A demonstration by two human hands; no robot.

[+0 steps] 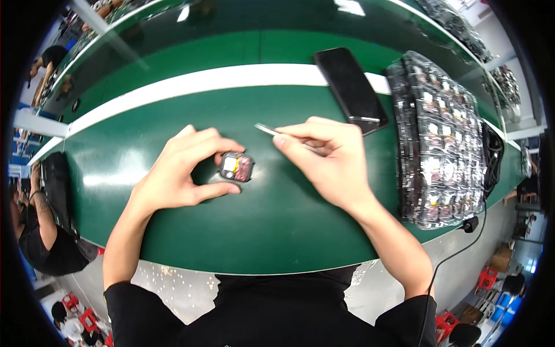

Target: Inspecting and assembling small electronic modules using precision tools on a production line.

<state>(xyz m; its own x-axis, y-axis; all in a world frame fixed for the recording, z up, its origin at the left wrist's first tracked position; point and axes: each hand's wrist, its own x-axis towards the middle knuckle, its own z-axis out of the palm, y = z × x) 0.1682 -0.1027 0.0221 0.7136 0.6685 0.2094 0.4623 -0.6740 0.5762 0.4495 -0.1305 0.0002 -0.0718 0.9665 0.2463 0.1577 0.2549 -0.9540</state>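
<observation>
On the green table lies a small black watch-like case (236,167), its inside showing a white square part, a yellow strip and reddish pieces. My left hand (184,169) curves round it from the left, with fingers at its upper and left edges and the thumb along the lower edge. To the right, above the table, my right hand (329,156) pinches a thin silver tool like tweezers (266,129). The tool's tip points up and left, apart from the case. Part of the tool is hidden by my fingers.
A black phone (351,87) lies at the back right. Beside it stands a tall stack of clear plastic trays (442,150) with several similar small parts. A black cable (457,251) hangs at the right edge. A person (49,231) sits at the far left.
</observation>
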